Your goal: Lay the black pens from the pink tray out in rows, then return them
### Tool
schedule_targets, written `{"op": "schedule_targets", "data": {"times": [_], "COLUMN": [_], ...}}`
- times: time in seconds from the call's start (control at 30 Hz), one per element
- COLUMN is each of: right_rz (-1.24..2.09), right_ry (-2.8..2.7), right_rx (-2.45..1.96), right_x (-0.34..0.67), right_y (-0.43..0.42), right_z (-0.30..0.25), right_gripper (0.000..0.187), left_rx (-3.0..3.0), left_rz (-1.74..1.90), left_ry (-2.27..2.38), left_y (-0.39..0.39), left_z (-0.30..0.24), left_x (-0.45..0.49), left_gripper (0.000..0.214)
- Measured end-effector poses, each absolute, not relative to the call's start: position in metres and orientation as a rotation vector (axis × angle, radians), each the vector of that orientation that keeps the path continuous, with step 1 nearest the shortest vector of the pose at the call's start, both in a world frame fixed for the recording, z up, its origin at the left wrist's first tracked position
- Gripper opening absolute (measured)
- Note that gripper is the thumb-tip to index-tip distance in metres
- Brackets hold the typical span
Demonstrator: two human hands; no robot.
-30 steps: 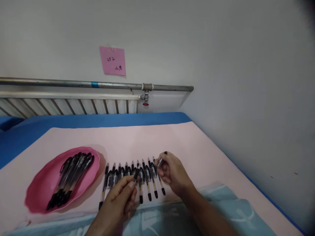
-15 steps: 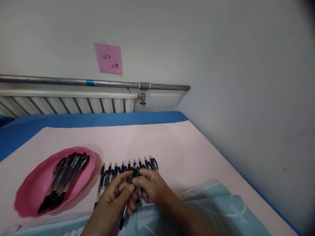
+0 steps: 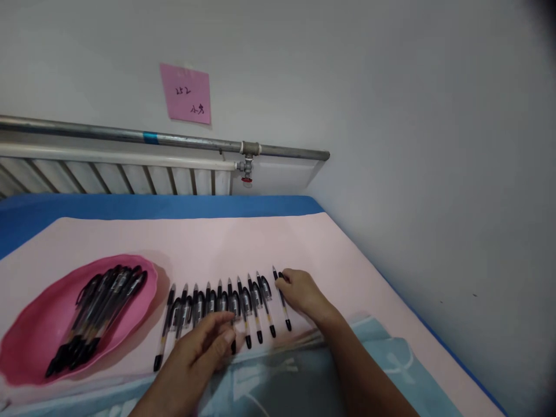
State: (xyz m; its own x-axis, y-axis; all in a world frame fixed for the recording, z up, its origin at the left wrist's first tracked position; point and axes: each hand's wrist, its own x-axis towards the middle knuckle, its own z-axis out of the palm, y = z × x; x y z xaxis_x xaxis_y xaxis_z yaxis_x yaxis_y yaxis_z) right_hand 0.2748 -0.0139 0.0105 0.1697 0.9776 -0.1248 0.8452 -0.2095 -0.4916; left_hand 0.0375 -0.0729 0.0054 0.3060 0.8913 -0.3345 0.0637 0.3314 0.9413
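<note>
A row of uncapped black gel pens lies on the pink table, tips pointing away from me, with black-and-clear caps between them. At the right end of the row, my right hand is closed on a pen cap, of which only a dark end shows. Right beside its fingers lies an uncapped pen. My left hand hovers over the near ends of the row, its fingers loosely curved and apart from the thumb. It covers the lower parts of several pens.
On the left stands a pink oval dish with several capped pens in it. A light-blue patterned cloth lies along the near edge. Behind the table are a radiator, a pipe and a wall with a pink note.
My hands have parted. The right hand has moved to the right end of the row, where a pen now lies; the left hand has let go of the pen it held.
</note>
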Motion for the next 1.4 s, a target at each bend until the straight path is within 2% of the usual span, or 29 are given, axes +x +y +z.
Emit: {"op": "schedule_targets", "data": {"times": [0.77, 1.17, 1.4], "right_rz": [0.616, 0.739, 0.756], "right_ry": [-1.76, -1.666, -1.64], "right_rx": [-2.094, -2.02, -2.029], "right_x": [0.269, 0.283, 0.281], "right_y": [-0.02, -0.017, -0.017], "right_z": [0.01, -0.002, -0.002], "right_gripper": [0.015, 0.025, 0.018], "left_rx": [1.301, 1.408, 1.466], "left_rz": [0.63, 0.614, 0.559], "left_ry": [1.213, 1.244, 1.24], "left_y": [-0.071, -0.073, -0.071], "left_z": [0.008, 0.008, 0.014], "left_x": [0.034, 0.035, 0.034], "left_gripper": [0.04, 0.038, 0.04]}}
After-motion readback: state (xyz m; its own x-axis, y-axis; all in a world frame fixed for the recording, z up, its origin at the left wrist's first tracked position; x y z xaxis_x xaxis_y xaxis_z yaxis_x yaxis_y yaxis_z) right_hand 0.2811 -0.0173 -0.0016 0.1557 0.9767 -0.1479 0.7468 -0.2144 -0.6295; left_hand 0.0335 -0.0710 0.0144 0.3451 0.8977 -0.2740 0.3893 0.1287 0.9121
